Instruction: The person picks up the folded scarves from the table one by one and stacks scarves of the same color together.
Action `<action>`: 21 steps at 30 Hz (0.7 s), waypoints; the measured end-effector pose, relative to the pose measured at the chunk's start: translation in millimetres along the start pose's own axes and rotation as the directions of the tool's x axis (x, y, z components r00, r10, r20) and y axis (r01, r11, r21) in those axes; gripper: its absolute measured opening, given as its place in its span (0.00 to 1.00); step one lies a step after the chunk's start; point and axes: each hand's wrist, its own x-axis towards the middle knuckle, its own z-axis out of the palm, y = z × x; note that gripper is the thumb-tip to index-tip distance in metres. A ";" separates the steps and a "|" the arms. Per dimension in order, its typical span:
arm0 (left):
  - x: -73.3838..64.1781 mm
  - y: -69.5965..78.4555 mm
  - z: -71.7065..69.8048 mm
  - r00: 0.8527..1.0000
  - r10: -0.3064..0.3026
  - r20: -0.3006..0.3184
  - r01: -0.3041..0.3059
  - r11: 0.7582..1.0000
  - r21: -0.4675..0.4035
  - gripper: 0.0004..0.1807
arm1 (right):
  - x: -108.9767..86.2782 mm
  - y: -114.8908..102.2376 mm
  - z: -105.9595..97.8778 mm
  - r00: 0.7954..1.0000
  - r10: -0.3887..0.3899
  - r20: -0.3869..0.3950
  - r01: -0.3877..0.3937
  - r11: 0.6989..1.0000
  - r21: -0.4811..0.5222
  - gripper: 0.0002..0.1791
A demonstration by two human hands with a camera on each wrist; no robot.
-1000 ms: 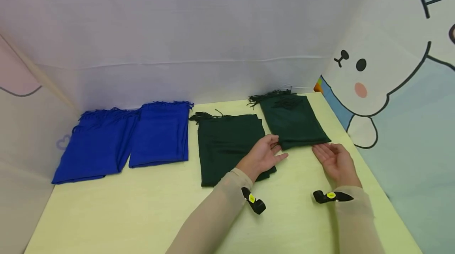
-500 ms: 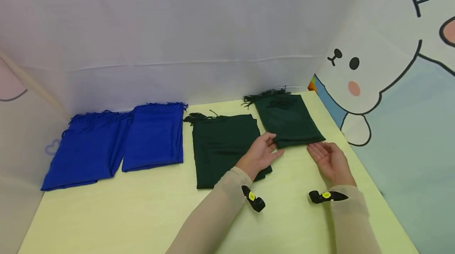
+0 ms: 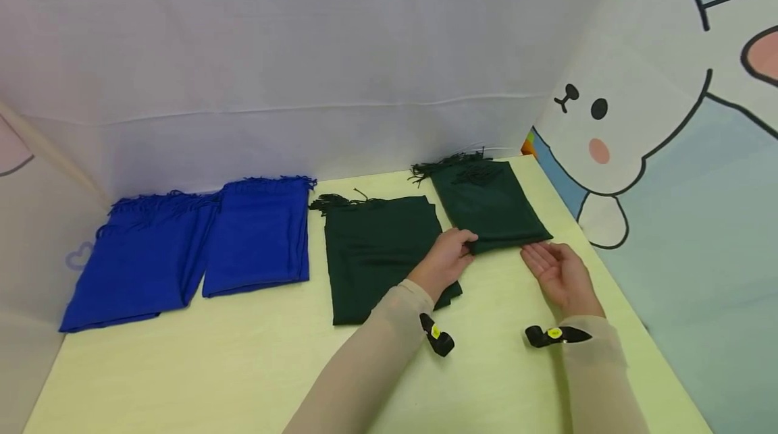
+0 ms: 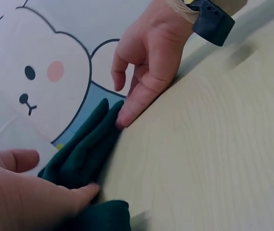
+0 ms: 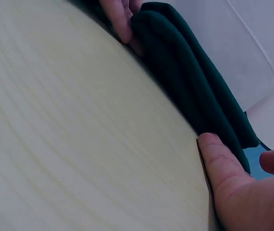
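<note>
A folded dark green scarf (image 3: pixel 489 208) with fringe at its far end lies at the right of the table. My left hand (image 3: pixel 442 260) is at its near left corner, fingers touching the lower edge; in the left wrist view its thumb (image 4: pixel 20 160) stands apart from the fold. At the near right corner, my right hand (image 3: pixel 564 277) lies palm up, its straight fingertips against the underside of the edge. The right wrist view shows the scarf's layered fold (image 5: pixel 175 72) running between both hands. A second folded green scarf (image 3: pixel 379 252) lies partly behind my left forearm.
Two folded blue scarves lie side by side at the left: one outer (image 3: pixel 142 262), one inner (image 3: pixel 258 238), fringes toward the back. A white curtain (image 3: pixel 273 49) hangs behind the pale table (image 3: pixel 200 366). A cartoon-printed sheet (image 3: pixel 699 218) borders the right edge.
The head view has turned slightly, shifting everything left. My left thumb has come up toward the scarf's corner while its fingers drew in. My right hand stays at the same corner.
</note>
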 end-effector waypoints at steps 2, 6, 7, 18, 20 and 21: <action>-0.4 -1.4 5.0 0.999 0.027 -0.034 -0.025 0.996 0.082 0.44 | -0.3 -0.4 -1.8 1.000 0.002 0.010 -0.002 1.000 -0.004 0.36; 0.6 -4.7 12.9 0.991 0.086 -0.105 -0.067 0.983 0.171 0.40 | -0.5 -1.1 -4.1 1.000 -0.006 0.016 0.006 1.000 -0.013 0.37; 0.7 -5.3 13.3 0.987 0.100 -0.122 -0.076 0.979 0.189 0.38 | -0.1 -0.7 -4.2 1.000 -0.007 0.015 0.007 1.000 -0.015 0.37; 0.3 -4.1 9.1 0.987 0.074 -0.142 -0.052 0.987 0.152 0.37 | 3.4 -9.9 -9.6 0.996 0.068 0.050 -0.069 0.997 0.019 0.31; -2.1 -1.6 11.8 0.991 0.044 -0.124 -0.029 0.993 0.116 0.38 | 2.5 -11.9 -9.1 0.996 0.075 0.046 -0.076 0.997 0.010 0.30; -2.6 -0.6 13.1 0.993 0.034 -0.116 -0.022 0.995 0.099 0.39 | 2.4 -12.9 -9.2 0.996 0.080 0.049 -0.080 0.997 0.008 0.27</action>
